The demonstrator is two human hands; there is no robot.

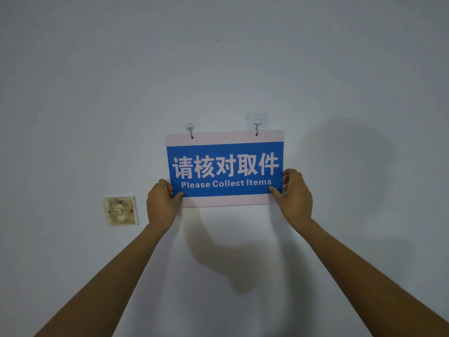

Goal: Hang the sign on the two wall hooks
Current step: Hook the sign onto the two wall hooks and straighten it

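Two bare forearms come up from the bottom corners, so the person's reaching up at a plain pale wall [340,69]. Left hand [161,203] is pinching the bottom left corner of a rectangular blue sign with a pale pinkish border [224,167], white Chinese characters and "Please Collect Items" printed on it, thumb on the front and fingers tucked behind. Right hand [295,197] has the same sort of grip on the bottom right corner, thumb on the blue part and fingers curled round the edge.

Sign sits flat against the wall, pretty much level, maybe a touch higher on the right. Its top edge has two small holes, and each one looks like it's already on a hook: small clear adhesive hook on the left [189,128], clear adhesive hook with a square backing pad on the right [256,125]. Hard to say if the wires are fully seated, too small to tell.

Down left of the sign, well apart, there's a grubby stained square wall switch plate [120,210].
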